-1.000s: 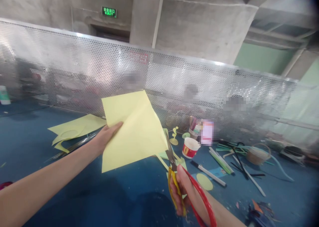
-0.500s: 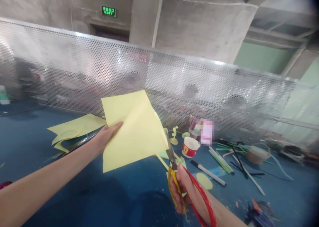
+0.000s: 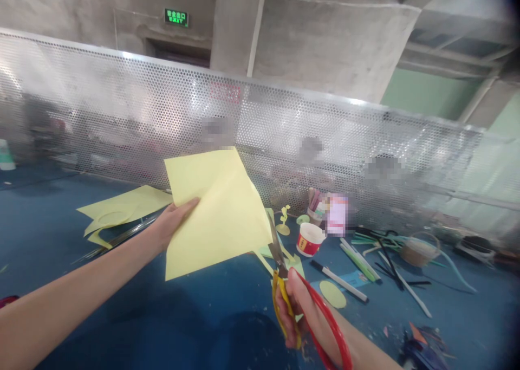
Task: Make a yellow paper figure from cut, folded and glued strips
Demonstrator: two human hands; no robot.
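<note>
A sheet of yellow paper [image 3: 215, 218] is raised above the blue table, pinched at its left side by my left hand [image 3: 176, 221]. The thumb lies on the near face; the fingers are hidden behind it. My right hand [image 3: 298, 299] grips scissors [image 3: 279, 261] with one yellow and one red handle. Their blades point up and away, at the sheet's right edge; I cannot tell whether they are closed on the paper. Below and behind the blades lie yellow and pale green paper scraps [image 3: 266, 264]. A yellow paper oval [image 3: 332, 294] lies to the right of my right hand.
Cut yellow sheets [image 3: 125, 207] lie at the left. On the right are a red and white paper cup [image 3: 311, 240], markers [image 3: 341, 282], a small basket [image 3: 418, 251] and dark and green strips [image 3: 384, 242]. A perforated metal screen [image 3: 142, 110] stands along the table's back.
The yellow sheet has shifted very slightly left with my left hand. The scissors stay at its right edge, almost unmoved.
</note>
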